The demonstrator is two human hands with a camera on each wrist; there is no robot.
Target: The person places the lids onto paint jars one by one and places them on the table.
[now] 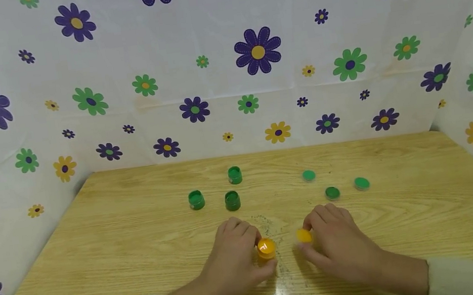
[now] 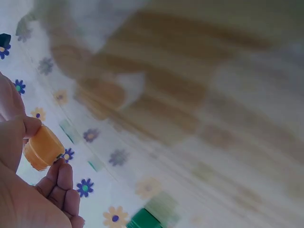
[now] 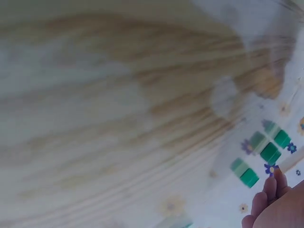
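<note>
My left hand [image 1: 233, 260] holds a small yellow-orange paint jar [image 1: 266, 250] between thumb and fingers, low over the table, its open top facing up. In the left wrist view the jar [image 2: 44, 148] sits pinched between thumb and fingertips. A short distance to the right, my right hand [image 1: 341, 246] pinches a round yellow lid [image 1: 304, 236], apart from the jar. In the right wrist view, only some fingers and part of the right hand [image 3: 280, 204] show; the lid is out of sight there.
Three uncapped green paint jars [image 1: 232, 201] stand beyond the left hand. Three green lids [image 1: 333, 193] lie beyond the right hand. Dark specks mark the wooden table [image 1: 142, 249] between the hands. A flower-patterned cloth [image 1: 203, 32] hangs behind and at both sides.
</note>
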